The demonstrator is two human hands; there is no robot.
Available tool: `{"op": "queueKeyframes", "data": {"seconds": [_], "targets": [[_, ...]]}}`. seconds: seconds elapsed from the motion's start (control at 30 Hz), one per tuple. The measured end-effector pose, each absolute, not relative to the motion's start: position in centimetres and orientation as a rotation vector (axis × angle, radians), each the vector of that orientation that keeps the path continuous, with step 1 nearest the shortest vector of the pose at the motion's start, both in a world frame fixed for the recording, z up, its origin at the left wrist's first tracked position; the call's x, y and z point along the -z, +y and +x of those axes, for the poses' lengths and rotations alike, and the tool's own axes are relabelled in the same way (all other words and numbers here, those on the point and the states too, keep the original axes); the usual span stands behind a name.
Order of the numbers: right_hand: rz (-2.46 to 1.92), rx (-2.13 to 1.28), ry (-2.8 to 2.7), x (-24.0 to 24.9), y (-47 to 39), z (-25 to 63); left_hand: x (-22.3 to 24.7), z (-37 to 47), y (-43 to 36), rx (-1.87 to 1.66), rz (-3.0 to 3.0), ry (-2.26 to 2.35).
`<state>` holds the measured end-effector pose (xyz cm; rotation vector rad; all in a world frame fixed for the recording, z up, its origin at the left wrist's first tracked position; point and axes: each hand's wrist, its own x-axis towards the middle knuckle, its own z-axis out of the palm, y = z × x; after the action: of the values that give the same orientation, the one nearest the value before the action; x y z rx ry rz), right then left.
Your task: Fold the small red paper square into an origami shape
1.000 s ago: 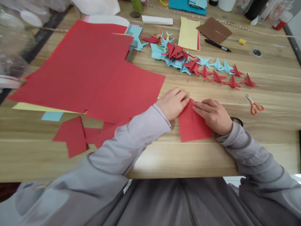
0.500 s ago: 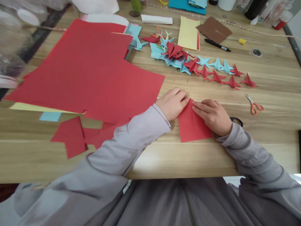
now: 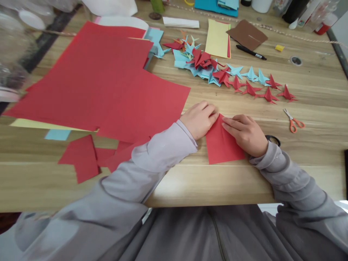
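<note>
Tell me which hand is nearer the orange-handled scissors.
Right. The right hand lies on the red paper, left of the orange-handled scissors; the left hand is farther left, at the paper's upper-left edge.

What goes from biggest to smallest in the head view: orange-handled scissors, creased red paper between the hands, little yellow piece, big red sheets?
1. Big red sheets
2. Creased red paper, partly covered
3. Orange-handled scissors
4. Little yellow piece, though it lies farther away

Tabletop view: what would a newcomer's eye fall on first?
Probably the large red sheets, sprawling over the left of the wooden table. Next, the folded red and blue paper figures, trailing rightward across the far middle. Then the small red sheet near the front edge, between two grey sleeves.
</note>
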<state>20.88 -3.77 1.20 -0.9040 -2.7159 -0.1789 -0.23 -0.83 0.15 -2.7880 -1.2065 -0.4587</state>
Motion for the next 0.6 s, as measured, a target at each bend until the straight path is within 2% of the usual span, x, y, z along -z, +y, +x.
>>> {"op": "queueKeyframes", "data": {"seconds": [0.23, 0.6], "targets": [[-0.959, 0.092, -2.730, -1.29, -3.82, 20.79, -0.25, -0.24, -0.92, 0.485, -2.769, -1.189], [-0.914, 0.169, -2.720, -1.37, -3.86, 20.69, -0.13, -0.08, -0.93, 0.494, -2.788, -1.250]]}}
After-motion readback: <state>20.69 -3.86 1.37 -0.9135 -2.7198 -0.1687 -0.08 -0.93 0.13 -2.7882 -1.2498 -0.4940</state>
